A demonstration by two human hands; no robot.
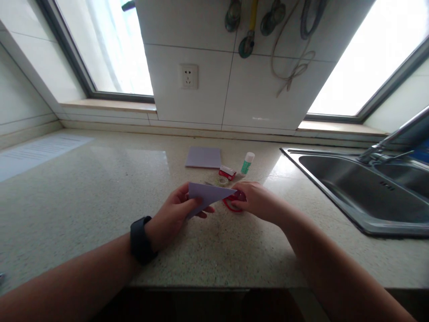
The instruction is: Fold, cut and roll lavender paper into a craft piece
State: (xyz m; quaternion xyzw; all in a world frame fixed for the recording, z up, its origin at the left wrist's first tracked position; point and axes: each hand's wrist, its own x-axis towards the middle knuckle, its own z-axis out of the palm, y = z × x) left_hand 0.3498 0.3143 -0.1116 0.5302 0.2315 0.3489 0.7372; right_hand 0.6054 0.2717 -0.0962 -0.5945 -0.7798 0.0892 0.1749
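Note:
A folded piece of pale purple paper [206, 195], tapering to a point on its right, is pinched in my left hand [177, 208] above the counter. My right hand [253, 199] has its fingers closed at the red handles of a pair of scissors [232, 205], right by the paper's tip. The paper and my fingers hide most of the scissors. Just behind my hands lie a small pale ring-shaped roll [223, 181] and a little red and white box [227, 172]. A white and green glue stick [247, 163] stands beyond my right hand.
A stack of pale purple paper [203, 157] lies farther back. Printed sheets [43, 152] rest at the far left. On the right is a steel sink [335, 197] with a faucet [372, 154]. The tiled wall bears a socket [189, 77], valves and a hanging cord.

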